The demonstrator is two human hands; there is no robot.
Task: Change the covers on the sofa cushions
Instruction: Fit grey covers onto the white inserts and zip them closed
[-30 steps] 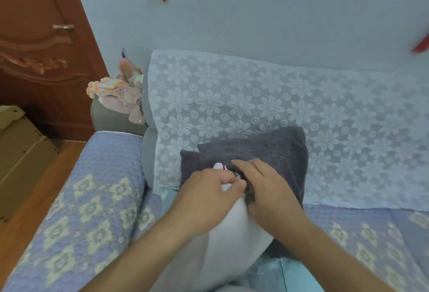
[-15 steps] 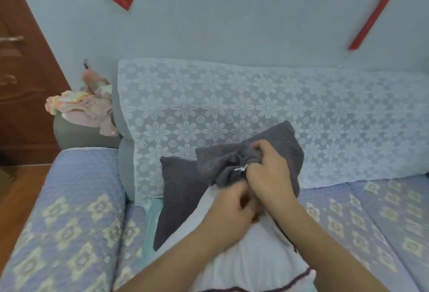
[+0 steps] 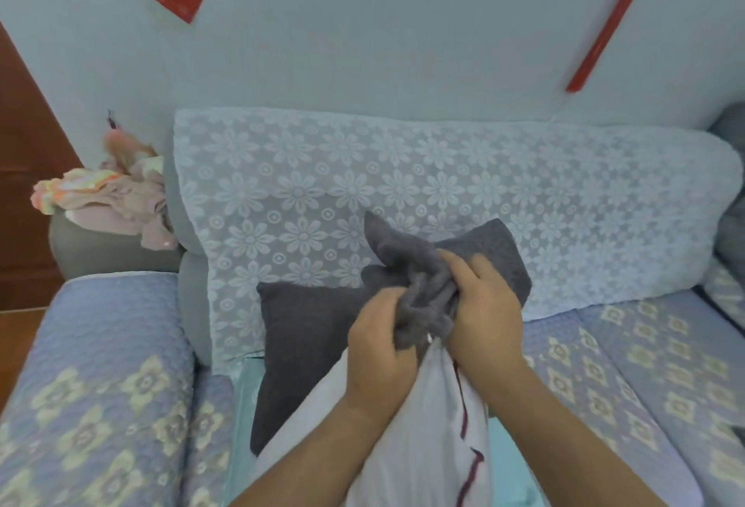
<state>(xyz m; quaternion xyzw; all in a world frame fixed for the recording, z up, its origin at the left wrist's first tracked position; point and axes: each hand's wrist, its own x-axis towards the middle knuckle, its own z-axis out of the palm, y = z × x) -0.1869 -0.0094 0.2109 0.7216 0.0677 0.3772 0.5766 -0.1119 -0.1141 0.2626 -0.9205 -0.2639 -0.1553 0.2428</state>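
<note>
A bunched dark grey cushion cover [image 3: 419,285] sits at the top of a white cushion insert [image 3: 427,426] that stands in front of me. My left hand [image 3: 383,349] and my right hand [image 3: 483,313] both grip the gathered grey fabric, one on each side. A small metal zipper pull shows just below the bunch. Behind them a second dark grey cushion [image 3: 306,337] leans against the sofa back. The white insert has a dark red trim line down its right side.
The sofa back wears a white lace flower throw [image 3: 443,192]. Blue quilted covers lie on the left armrest [image 3: 100,365] and the seat [image 3: 604,365]. A heap of pink clothes [image 3: 109,200] rests on the armrest end. A wooden door [image 3: 24,184] stands at far left.
The grey cover has been gathered up higher off the white insert, so more white shows. Both hands have risen and closed tighter on the fabric. The view has swung to the right.
</note>
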